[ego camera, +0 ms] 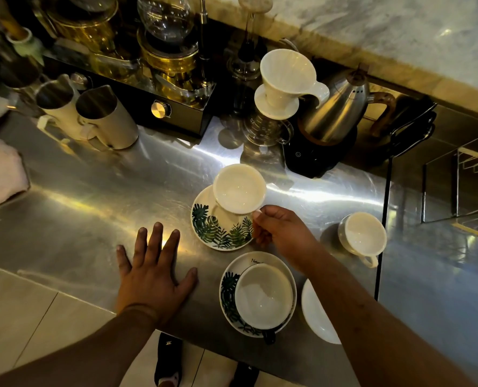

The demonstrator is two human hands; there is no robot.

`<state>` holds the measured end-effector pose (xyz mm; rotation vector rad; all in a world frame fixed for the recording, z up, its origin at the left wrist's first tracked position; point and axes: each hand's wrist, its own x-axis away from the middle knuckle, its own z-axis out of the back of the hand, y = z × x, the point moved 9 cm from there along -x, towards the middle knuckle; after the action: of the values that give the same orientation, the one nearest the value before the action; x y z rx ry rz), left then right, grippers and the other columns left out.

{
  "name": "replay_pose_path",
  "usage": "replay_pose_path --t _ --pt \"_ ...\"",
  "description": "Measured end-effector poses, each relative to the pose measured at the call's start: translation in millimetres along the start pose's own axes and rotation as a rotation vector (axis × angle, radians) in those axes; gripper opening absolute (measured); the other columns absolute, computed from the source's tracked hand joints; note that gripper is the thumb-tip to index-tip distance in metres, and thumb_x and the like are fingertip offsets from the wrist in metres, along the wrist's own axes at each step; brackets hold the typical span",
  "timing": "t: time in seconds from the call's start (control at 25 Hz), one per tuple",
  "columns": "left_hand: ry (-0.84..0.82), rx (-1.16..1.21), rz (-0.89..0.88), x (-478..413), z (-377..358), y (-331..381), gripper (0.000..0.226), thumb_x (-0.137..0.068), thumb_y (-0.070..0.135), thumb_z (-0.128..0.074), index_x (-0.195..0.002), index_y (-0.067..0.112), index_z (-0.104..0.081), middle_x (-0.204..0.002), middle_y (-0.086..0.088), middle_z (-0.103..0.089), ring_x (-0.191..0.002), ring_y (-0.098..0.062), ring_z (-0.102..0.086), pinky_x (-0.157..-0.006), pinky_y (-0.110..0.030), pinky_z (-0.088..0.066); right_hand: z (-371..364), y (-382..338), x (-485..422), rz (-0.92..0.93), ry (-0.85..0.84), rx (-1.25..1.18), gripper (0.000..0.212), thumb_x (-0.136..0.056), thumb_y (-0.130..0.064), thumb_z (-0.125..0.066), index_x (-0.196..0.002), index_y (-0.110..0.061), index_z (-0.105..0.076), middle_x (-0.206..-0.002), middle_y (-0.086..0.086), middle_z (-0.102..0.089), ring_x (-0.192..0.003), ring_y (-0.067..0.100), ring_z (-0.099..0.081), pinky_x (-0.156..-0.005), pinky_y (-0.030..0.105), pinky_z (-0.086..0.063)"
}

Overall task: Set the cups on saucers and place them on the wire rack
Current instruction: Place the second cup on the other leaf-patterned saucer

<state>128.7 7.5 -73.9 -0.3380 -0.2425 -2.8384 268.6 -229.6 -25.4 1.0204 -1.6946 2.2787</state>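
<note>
My right hand [281, 233] pinches the handle of a white cup [239, 188], which sits tilted on a leaf-patterned saucer [204, 219] in the middle of the steel counter. Nearer to me a second white cup [263, 296] stands on another leaf-patterned saucer [228, 291]. A third white cup [362, 236] stands bare on the counter to the right. A plain white saucer [316, 314] lies partly under my right forearm. My left hand [154, 272] rests flat on the counter with fingers spread, holding nothing. A wire rack [475, 174] shows at the right edge.
Two steel milk pitchers [92, 115] stand at the back left. A white dripper on a glass server [282, 90] and a steel kettle [335, 107] on a black base stand behind the cups. A black machine with glassware [159, 107] fills the back. A cloth [0, 169] lies far left.
</note>
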Motion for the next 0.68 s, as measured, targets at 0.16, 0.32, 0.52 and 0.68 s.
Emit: replay_pose_path --t 0.16,0.32,0.52,0.68 --pt "0.012 0.007 -0.001 0.4 -0.5 -0.1 0.09 -0.085 0.08 -0.029 -0.161 0.034 -0.015 -0.171 -0.003 0.002 -0.157 -0.028 0.012 -0.121 -0.066 0.003 -7.3 8.0 -2.4 -0.009 -0.053 0.069 0.026 -0.102 -0.026 -0.058 -0.085 -0.012 -0.071 -0.077 0.013 -0.073 -0.071 0.023 -0.068 -0.07 0.037 -0.056" --pt "0.007 0.01 0.006 0.4 0.2 -0.1 0.09 -0.085 0.08 -0.028 -0.161 0.034 -0.014 -0.171 -0.003 0.004 -0.156 -0.028 0.014 -0.121 -0.067 0.002 -13.7 13.1 -5.1 0.001 -0.096 0.144 0.025 -0.101 -0.027 -0.059 -0.086 -0.012 -0.072 -0.083 0.019 -0.075 -0.068 0.02 -0.067 -0.067 0.034 -0.056" --pt "0.011 0.008 0.008 0.3 1.1 -0.4 0.09 -0.085 0.079 -0.028 -0.161 0.034 -0.013 -0.171 -0.003 0.005 -0.156 -0.028 0.015 -0.121 -0.066 0.003 -14.6 13.6 -9.3 -0.004 -0.15 0.181 0.022 -0.1 -0.025 -0.061 -0.086 -0.014 -0.072 -0.076 0.013 -0.074 -0.065 0.015 -0.066 -0.063 0.028 -0.055" --pt "0.023 0.001 0.0 0.2 -1.6 -0.5 0.09 -0.085 0.08 -0.03 -0.161 0.034 -0.013 -0.172 -0.003 0.003 -0.156 -0.027 0.014 -0.121 -0.066 0.001 -11.7 17.0 -12.4 -0.054 -0.174 0.106 0.02 -0.099 -0.02 -0.063 -0.082 -0.016 -0.072 -0.073 0.01 -0.07 -0.073 0.024 -0.066 -0.072 0.037 -0.054"
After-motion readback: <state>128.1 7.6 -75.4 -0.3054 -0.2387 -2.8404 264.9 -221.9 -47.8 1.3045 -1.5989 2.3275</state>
